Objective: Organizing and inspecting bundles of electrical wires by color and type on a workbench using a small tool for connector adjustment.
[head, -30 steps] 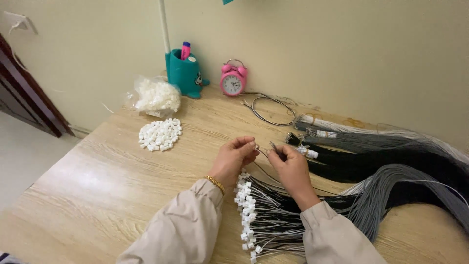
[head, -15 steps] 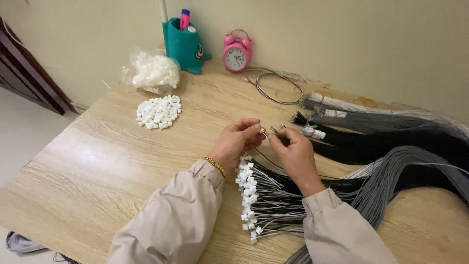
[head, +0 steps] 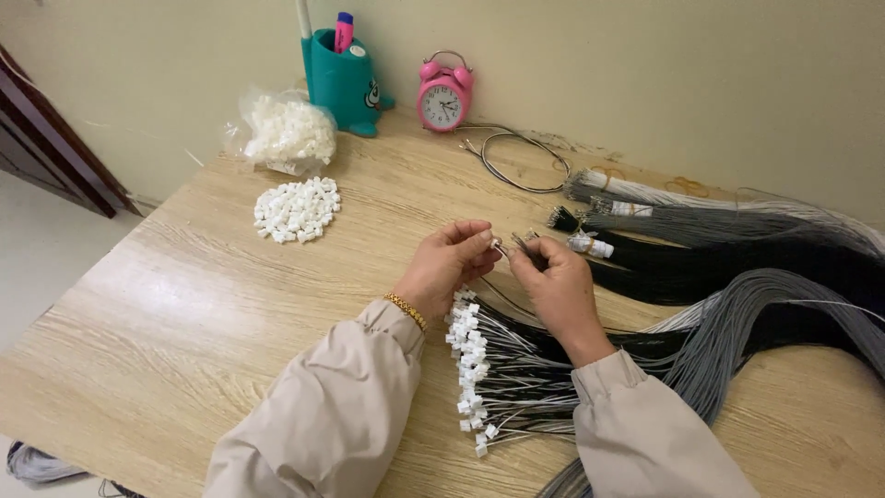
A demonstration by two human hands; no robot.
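Small white plastic connector housing (head: 498, 246): pinched between thumb and fingertips of the left hand (head: 445, 267), held above the pale wood-grain table (head: 166, 314), level with the right hand (head: 560, 288) so the two meet.
Thin grey wire ends (head: 522, 242): clamped in the closed fingertips of the right hand, tips pointed at the housing, almost touching it.
Finished grey wires with white connectors fitted (head: 472, 369): fanned flat under both wrists, connector ends aligned to the left, within easy reach for laying down.
Loose pile of white plastic housings (head: 297, 208): left of the hands, well apart, spread thin for picking singly.
Clear plastic bag of more white housings (head: 286, 131): behind the pile.
Long bundles of grey and black wire (head: 737, 249): laid along the right side, ends toward the hands.
Teal pen holder (head: 346, 83), pink alarm clock (head: 443, 95): against the wall, out of the work area.
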